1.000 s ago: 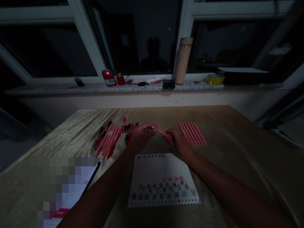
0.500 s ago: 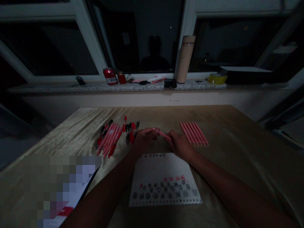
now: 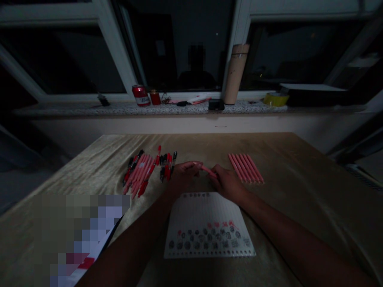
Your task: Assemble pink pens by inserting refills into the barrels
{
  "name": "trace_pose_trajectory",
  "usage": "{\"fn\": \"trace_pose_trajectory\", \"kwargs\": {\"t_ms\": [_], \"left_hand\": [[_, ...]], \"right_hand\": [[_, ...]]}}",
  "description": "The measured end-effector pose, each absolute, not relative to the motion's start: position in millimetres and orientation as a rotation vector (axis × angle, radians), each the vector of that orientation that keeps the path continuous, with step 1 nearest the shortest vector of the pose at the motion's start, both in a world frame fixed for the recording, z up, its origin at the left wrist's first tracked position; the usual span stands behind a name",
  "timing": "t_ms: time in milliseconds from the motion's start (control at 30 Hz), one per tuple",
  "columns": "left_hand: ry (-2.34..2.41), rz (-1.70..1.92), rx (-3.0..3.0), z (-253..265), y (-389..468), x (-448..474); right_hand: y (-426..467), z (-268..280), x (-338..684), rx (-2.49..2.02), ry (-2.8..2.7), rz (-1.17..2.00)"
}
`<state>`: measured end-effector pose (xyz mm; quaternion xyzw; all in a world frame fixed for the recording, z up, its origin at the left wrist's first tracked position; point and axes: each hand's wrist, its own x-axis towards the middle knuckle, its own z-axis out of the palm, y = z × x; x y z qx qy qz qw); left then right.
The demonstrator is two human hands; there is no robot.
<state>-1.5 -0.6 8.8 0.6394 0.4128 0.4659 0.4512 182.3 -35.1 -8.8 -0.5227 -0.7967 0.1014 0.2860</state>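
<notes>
A pink pen (image 3: 208,171) is held between my two hands above the far edge of the paper. My left hand (image 3: 187,171) is closed around its left end, and my right hand (image 3: 225,180) grips its right end; the fingers partly hide both tips. Below them lies a lined notebook sheet (image 3: 203,209) bearing black and red scribbles. Several pink pens (image 3: 245,167) lie in a neat slanted row beyond my right hand. To the left is a heaped pile of pink pens (image 3: 140,173) mixed with red and black ones. Red and black pens (image 3: 167,165) lie just beside my left hand.
A partly blurred-out flat object (image 3: 98,243) lies at the table's lower left. Along the windowsill (image 3: 119,109) stand a red can (image 3: 140,96), a small red jar (image 3: 154,97), a tall cardboard tube (image 3: 236,75) and a yellow tape roll (image 3: 275,99).
The whole view has shifted slightly, so everything appears a little further right. Both hands keep the pink pen in nearly the same pose.
</notes>
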Motion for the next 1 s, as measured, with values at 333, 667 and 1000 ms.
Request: {"fn": "trace_pose_trajectory", "kwargs": {"t_ms": [333, 667, 1000], "left_hand": [[0.963, 1.121, 1.602, 4.7, 0.9, -1.7], [0.935, 1.143, 1.612, 3.6, 1.9, -0.8], [0.899, 1.145, 1.601, 0.6, 0.4, 1.9]], "right_hand": [[-36.9, -6.1, 181.8, -1.366, -1.992, 0.299], [-39.0, -3.1, 182.9, -1.388, -2.172, 0.185], [-39.5, -5.5, 183.8, -1.35, -2.032, 0.25]]}}
